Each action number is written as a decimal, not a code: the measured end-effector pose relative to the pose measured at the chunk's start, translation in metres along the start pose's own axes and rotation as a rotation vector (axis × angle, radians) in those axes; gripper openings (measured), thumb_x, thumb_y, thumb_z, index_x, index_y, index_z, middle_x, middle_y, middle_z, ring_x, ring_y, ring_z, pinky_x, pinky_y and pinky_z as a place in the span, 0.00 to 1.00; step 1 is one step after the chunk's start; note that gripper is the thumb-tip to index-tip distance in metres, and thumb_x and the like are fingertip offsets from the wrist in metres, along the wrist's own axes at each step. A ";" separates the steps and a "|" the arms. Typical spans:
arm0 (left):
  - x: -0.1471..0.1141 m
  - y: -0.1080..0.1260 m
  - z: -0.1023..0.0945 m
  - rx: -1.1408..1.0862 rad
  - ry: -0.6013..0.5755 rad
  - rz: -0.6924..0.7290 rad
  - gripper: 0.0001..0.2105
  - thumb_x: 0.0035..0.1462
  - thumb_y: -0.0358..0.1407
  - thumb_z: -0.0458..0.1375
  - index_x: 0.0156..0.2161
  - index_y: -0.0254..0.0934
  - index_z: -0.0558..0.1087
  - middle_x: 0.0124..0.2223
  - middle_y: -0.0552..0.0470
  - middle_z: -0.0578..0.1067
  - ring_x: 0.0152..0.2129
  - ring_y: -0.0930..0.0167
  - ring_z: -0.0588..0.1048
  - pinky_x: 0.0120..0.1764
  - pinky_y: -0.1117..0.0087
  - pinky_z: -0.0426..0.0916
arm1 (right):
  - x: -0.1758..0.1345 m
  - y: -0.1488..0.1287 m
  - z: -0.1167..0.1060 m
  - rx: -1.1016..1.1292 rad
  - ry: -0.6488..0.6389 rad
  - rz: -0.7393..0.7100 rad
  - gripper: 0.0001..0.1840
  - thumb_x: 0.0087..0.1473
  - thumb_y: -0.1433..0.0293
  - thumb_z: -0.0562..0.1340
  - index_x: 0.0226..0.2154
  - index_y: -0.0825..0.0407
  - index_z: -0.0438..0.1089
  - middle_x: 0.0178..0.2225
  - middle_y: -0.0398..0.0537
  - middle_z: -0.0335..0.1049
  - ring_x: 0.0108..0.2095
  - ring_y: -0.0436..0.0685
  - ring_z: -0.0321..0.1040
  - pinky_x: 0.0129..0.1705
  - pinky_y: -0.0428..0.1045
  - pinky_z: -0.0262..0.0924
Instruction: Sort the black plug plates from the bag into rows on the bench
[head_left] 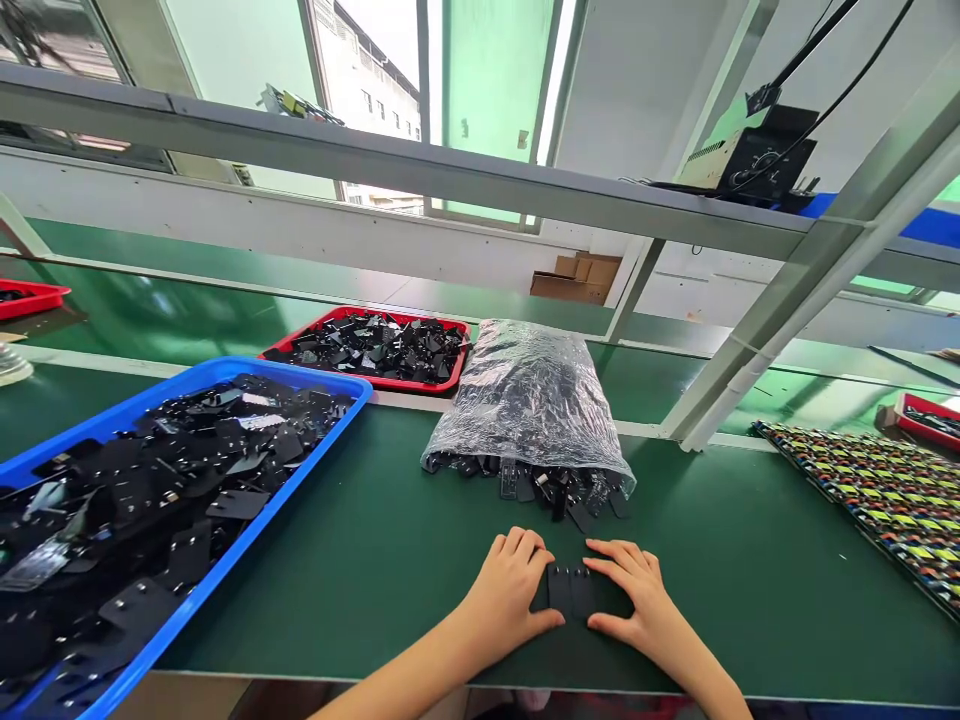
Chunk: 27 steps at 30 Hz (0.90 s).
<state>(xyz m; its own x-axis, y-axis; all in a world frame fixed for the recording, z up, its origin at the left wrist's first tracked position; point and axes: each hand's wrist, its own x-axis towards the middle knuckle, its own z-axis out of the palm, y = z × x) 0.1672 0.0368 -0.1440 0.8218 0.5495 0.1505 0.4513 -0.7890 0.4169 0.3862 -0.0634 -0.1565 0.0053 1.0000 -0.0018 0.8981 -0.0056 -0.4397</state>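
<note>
Two small flat black plates (571,594) lie side by side on the green table near its front edge, small shiny studs along their far edge. My left hand (508,592) grips the left plate, its forefinger at the far corner and its thumb at the near one. From the other side, my right hand (636,597) has finger and thumb at the far and near ends of the right plate. Just beyond my hands, several similar black pieces (559,490) spill from the mouth of a clear plastic bag (536,400).
At left stands a blue tray (281,505) heaped with black pieces. Behind it is a red tray (360,378) of more pieces. A panel of colourful parts (877,490) lies at right. A slanted white post (787,300) and an overhead shelf rail (450,165) cross the view.
</note>
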 end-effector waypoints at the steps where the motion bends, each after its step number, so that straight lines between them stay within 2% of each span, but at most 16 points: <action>1: 0.000 -0.003 -0.005 -0.001 0.001 0.008 0.27 0.43 0.45 0.72 0.47 0.36 0.72 0.48 0.47 0.72 0.46 0.60 0.70 0.47 0.59 0.68 | 0.001 -0.001 -0.002 0.011 0.009 -0.013 0.26 0.47 0.58 0.71 0.49 0.46 0.72 0.57 0.54 0.67 0.58 0.69 0.61 0.58 0.67 0.53; 3: 0.002 -0.011 -0.027 -0.002 0.011 0.029 0.28 0.42 0.44 0.72 0.47 0.36 0.72 0.48 0.47 0.72 0.47 0.61 0.70 0.48 0.60 0.68 | 0.004 -0.007 -0.012 0.050 0.045 -0.061 0.26 0.47 0.56 0.71 0.48 0.47 0.72 0.53 0.55 0.71 0.55 0.68 0.64 0.56 0.66 0.57; 5: 0.005 -0.019 -0.063 0.007 0.056 0.068 0.28 0.44 0.42 0.71 0.49 0.36 0.71 0.50 0.46 0.71 0.50 0.62 0.68 0.52 0.60 0.67 | 0.014 -0.019 -0.032 0.100 0.130 -0.156 0.26 0.50 0.55 0.69 0.49 0.47 0.71 0.49 0.54 0.73 0.51 0.65 0.68 0.54 0.62 0.61; 8: 0.009 -0.024 -0.132 0.054 0.211 0.187 0.26 0.49 0.40 0.69 0.52 0.38 0.69 0.51 0.47 0.70 0.51 0.63 0.67 0.55 0.60 0.65 | 0.037 -0.050 -0.079 0.140 0.332 -0.399 0.28 0.53 0.53 0.66 0.53 0.46 0.67 0.48 0.52 0.72 0.48 0.61 0.69 0.50 0.58 0.66; 10: 0.009 -0.020 -0.177 0.103 0.314 0.245 0.23 0.52 0.40 0.67 0.53 0.40 0.68 0.52 0.48 0.69 0.52 0.64 0.66 0.55 0.60 0.65 | 0.054 -0.074 -0.113 0.117 0.465 -0.526 0.27 0.56 0.55 0.65 0.56 0.46 0.64 0.49 0.52 0.71 0.49 0.61 0.68 0.52 0.58 0.65; 13: 0.008 -0.013 -0.223 0.162 0.484 0.299 0.23 0.54 0.40 0.66 0.54 0.42 0.67 0.52 0.48 0.68 0.52 0.64 0.65 0.55 0.61 0.65 | 0.075 -0.105 -0.148 0.076 0.645 -0.608 0.27 0.56 0.57 0.65 0.56 0.45 0.63 0.47 0.52 0.71 0.47 0.60 0.69 0.50 0.57 0.66; 15: 0.008 -0.013 -0.235 0.181 0.571 0.317 0.24 0.54 0.40 0.65 0.55 0.42 0.65 0.52 0.48 0.67 0.52 0.65 0.65 0.55 0.62 0.65 | 0.086 -0.117 -0.155 0.067 0.727 -0.623 0.28 0.56 0.57 0.65 0.56 0.46 0.63 0.45 0.51 0.71 0.45 0.59 0.69 0.46 0.55 0.68; 18: 0.014 -0.021 -0.237 0.191 0.627 0.337 0.23 0.55 0.40 0.65 0.55 0.41 0.65 0.51 0.47 0.67 0.52 0.65 0.66 0.54 0.63 0.66 | 0.099 -0.122 -0.150 0.051 0.748 -0.646 0.28 0.56 0.56 0.64 0.57 0.46 0.62 0.43 0.50 0.71 0.42 0.58 0.69 0.43 0.54 0.68; 22: 0.023 -0.029 -0.230 0.225 0.604 0.388 0.23 0.55 0.43 0.63 0.54 0.39 0.66 0.50 0.46 0.68 0.52 0.64 0.66 0.56 0.60 0.65 | 0.104 -0.114 -0.143 0.050 0.679 -0.654 0.29 0.56 0.57 0.65 0.58 0.45 0.62 0.43 0.51 0.71 0.43 0.59 0.69 0.44 0.54 0.67; 27: 0.026 -0.030 -0.229 0.236 0.533 0.442 0.27 0.50 0.51 0.64 0.51 0.38 0.67 0.47 0.46 0.70 0.50 0.63 0.67 0.55 0.58 0.65 | 0.101 -0.114 -0.149 0.043 0.649 -0.664 0.31 0.54 0.55 0.65 0.57 0.46 0.62 0.42 0.50 0.71 0.42 0.58 0.69 0.44 0.52 0.67</action>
<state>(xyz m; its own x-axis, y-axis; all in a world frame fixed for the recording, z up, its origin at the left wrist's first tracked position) 0.0956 0.1375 0.0525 0.6904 0.1775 0.7013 0.2286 -0.9733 0.0212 0.3500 0.0384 0.0277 -0.2475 0.6014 0.7597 0.7882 0.5809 -0.2030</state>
